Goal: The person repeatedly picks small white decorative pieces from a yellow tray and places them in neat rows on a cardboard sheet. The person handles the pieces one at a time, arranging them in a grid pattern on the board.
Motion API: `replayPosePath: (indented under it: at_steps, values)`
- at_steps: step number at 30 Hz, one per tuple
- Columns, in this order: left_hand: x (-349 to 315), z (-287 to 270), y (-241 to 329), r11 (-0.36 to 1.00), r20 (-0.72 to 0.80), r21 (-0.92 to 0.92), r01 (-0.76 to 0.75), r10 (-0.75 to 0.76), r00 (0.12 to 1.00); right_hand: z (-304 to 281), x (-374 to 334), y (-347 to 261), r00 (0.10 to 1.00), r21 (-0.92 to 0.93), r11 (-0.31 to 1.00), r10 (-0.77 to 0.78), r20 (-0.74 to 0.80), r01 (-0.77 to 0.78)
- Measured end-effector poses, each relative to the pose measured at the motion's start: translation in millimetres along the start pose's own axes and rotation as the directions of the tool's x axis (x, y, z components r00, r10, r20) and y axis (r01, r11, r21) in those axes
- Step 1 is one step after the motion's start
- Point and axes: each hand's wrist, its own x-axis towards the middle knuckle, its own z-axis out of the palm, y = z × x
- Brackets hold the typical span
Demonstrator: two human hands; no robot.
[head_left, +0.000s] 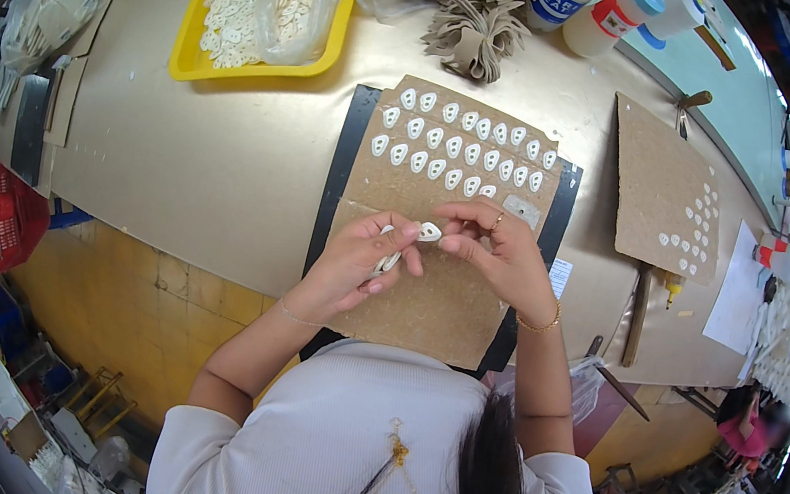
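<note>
My left hand (361, 260) and my right hand (499, 250) meet over a brown cardboard sheet (430, 282) on a black mat (339, 168). Both pinch a small white ring-shaped piece (429, 232) between their fingertips. My left hand also holds a few more white pieces (387, 262) against its palm. Rows of the same white pieces (460, 145) lie on the far part of the cardboard, just beyond my fingers. A small grey rectangular piece (521, 209) lies next to the last row.
A yellow tray (189, 56) with white pieces and a clear bag sits at the back left. A second cardboard sheet (661, 183) with several white pieces lies to the right. Beige cut-outs (475, 36) and plastic bottles (604, 19) stand at the back. A red basket (0, 217) hangs left.
</note>
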Motion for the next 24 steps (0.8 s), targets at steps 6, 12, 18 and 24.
replayPosePath:
  at_steps: [6,12,18,24]
  values:
    - [2,7,-8,0.999,-0.004,0.026,-0.033,0.033,0.999,7,-8,17,0.980,0.190,0.963,0.200,-0.026,-0.191]
    - [-2,8,-3,0.903,0.105,-0.405,0.142,-0.108,0.989,-45,-4,24,0.951,-0.205,0.972,0.051,-0.306,-0.118]
    - [-3,8,2,0.915,0.139,-0.371,0.157,-0.113,0.984,-46,8,27,0.984,-0.487,0.871,-0.021,-0.177,-0.069]
    - [-5,12,1,0.961,0.044,-0.256,0.108,-0.100,0.994,-39,12,37,0.956,-0.569,0.822,-0.168,-0.242,0.000]
